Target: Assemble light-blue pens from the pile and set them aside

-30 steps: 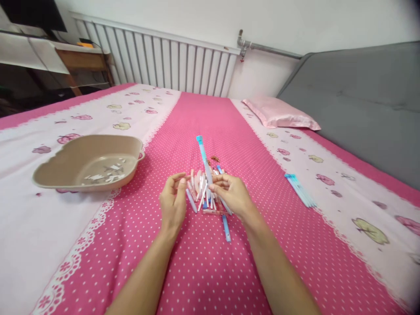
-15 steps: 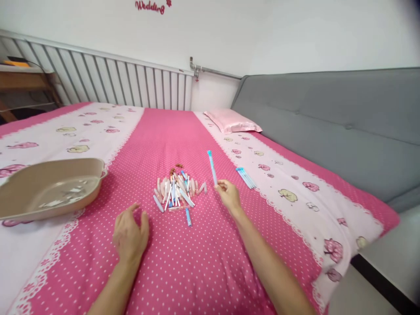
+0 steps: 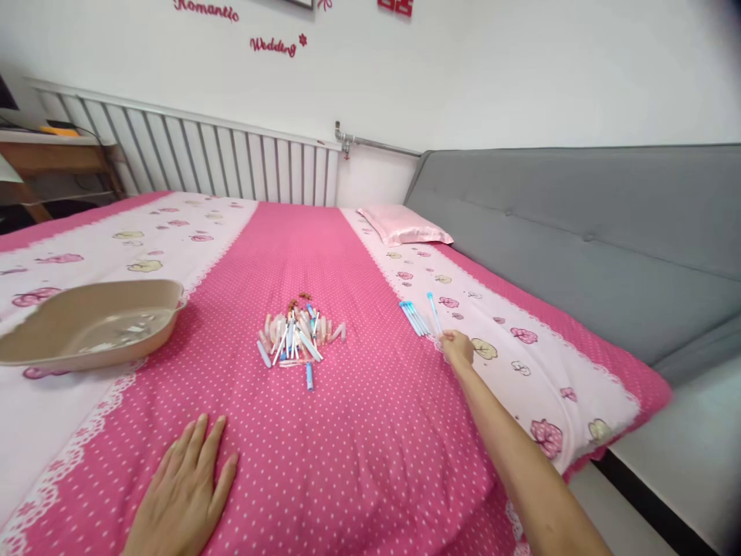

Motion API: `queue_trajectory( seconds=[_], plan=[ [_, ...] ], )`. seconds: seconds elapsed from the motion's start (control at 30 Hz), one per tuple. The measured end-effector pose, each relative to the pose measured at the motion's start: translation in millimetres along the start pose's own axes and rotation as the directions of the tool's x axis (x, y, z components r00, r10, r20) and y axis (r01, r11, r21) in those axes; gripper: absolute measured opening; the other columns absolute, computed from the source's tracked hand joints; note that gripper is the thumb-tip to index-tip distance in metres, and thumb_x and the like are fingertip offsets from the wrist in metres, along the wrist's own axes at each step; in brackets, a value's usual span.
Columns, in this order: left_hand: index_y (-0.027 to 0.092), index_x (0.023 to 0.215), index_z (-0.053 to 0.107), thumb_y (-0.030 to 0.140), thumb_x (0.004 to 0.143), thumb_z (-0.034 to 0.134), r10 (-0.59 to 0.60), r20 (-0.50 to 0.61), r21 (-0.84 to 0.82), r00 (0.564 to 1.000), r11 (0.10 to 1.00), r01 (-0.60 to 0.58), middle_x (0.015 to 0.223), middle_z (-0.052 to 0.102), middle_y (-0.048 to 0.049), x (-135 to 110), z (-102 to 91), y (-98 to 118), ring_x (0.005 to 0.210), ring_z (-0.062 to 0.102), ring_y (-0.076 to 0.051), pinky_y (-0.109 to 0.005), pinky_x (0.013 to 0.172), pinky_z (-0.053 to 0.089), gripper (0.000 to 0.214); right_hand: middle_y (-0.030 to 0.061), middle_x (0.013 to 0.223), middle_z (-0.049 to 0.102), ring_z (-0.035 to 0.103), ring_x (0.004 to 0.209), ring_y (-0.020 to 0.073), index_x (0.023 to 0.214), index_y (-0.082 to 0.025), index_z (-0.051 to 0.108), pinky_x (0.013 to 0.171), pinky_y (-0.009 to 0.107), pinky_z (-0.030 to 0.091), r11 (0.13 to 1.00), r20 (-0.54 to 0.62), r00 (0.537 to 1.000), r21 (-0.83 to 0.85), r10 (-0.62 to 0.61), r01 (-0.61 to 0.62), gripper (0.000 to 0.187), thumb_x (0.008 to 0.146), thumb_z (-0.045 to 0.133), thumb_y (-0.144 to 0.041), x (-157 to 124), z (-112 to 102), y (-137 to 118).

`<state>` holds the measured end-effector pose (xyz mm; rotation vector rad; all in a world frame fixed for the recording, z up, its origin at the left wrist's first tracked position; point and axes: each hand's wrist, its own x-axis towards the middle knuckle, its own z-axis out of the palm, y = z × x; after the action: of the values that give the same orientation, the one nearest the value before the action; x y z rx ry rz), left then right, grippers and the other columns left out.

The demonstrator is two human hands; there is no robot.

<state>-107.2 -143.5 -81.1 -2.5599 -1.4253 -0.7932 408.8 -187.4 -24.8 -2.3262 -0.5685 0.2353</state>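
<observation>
Between the fingertips of my right hand (image 3: 457,347) is a slim pen (image 3: 434,310) with a light blue end, held tilted above the white printed stripe. Just left of it, several similar blue-ended pens (image 3: 414,318) lie side by side in a row. My left hand (image 3: 185,483) rests flat on the pink dotted bedding, fingers spread, holding nothing. In front of both hands sits a loose pile of pen parts (image 3: 295,336), with pale pink, white and blue pieces. One short blue piece (image 3: 309,377) lies apart at the near side of the pile.
A beige plastic basin (image 3: 165,340) with some small whitish pieces in it stands on the bed at the left. Small brown bits (image 3: 301,297) lie behind the pile. Further back are a pink pillow (image 3: 399,224), a grey padded headboard (image 3: 567,208) and a white radiator (image 3: 231,158).
My right hand has carried the pen rightward, from beside the pile to beside the row. My left hand has drawn back and flattened onto the bedding. The view has tilted up slightly.
</observation>
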Motion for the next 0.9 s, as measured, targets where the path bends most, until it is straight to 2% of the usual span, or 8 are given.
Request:
queue_trajectory(
  seconds=[0.1, 0.33, 0.57, 0.9],
  plan=[
    [0.003, 0.132, 0.044, 0.043, 0.084, 0.03, 0.08, 0.023, 0.098, 0.997, 0.992, -0.082, 0.137, 0.049, -0.0213, -1.0, 5.2, -4.9, 0.136, 0.033, -0.032, -0.052, 0.11, 0.027, 0.064, 0.0074, 0.114, 0.06, 0.059, 0.098, 0.0191, 0.111, -0.017, 0.059, 0.084, 0.04, 0.05, 0.997, 0.016, 0.998, -0.059, 0.056, -0.055, 0.027, 0.09, 0.055, -0.033, 12.1, 0.8, 3.5],
    [0.004, 0.132, 0.046, 0.042, 0.085, 0.03, 0.075, 0.047, 0.148, 0.996, 0.986, -0.081, 0.14, 0.045, -0.0208, -3.7, 9.6, -11.0, 0.134, 0.035, -0.033, -0.052, 0.108, 0.029, 0.063, 0.0077, 0.116, 0.058, 0.059, 0.1, 0.0195, 0.114, -0.018, 0.058, 0.084, 0.039, 0.051, 0.979, 0.049, 0.991, -0.164, 0.127, -0.117, 0.029, 0.09, 0.055, -0.033, 31.5, 12.1, 1.5],
    [0.005, 0.136, 0.043, 0.043, 0.086, 0.031, 0.059, 0.074, 0.191, 0.996, 0.979, -0.072, 0.142, 0.042, -0.02, -5.7, 12.5, -14.6, 0.132, 0.038, -0.033, -0.052, 0.108, 0.03, 0.063, 0.008, 0.116, 0.058, 0.059, 0.099, 0.0194, 0.114, -0.018, 0.057, 0.084, 0.04, 0.051, 0.966, 0.072, 0.989, -0.234, 0.132, -0.112, 0.029, 0.09, 0.054, -0.034, 44.6, 25.5, -7.6],
    [0.004, 0.136, 0.042, 0.043, 0.086, 0.031, 0.097, 0.05, 0.191, 0.994, 0.976, -0.105, 0.144, 0.039, -0.0209, -6.5, 17.2, -17.6, 0.133, 0.036, -0.033, -0.052, 0.109, 0.028, 0.064, 0.0082, 0.117, 0.058, 0.059, 0.1, 0.0197, 0.115, -0.018, 0.057, 0.084, 0.04, 0.05, 0.957, 0.099, 0.987, -0.274, 0.126, -0.095, 0.03, 0.09, 0.054, -0.034, 52.4, 30.7, -11.2]
  ],
)
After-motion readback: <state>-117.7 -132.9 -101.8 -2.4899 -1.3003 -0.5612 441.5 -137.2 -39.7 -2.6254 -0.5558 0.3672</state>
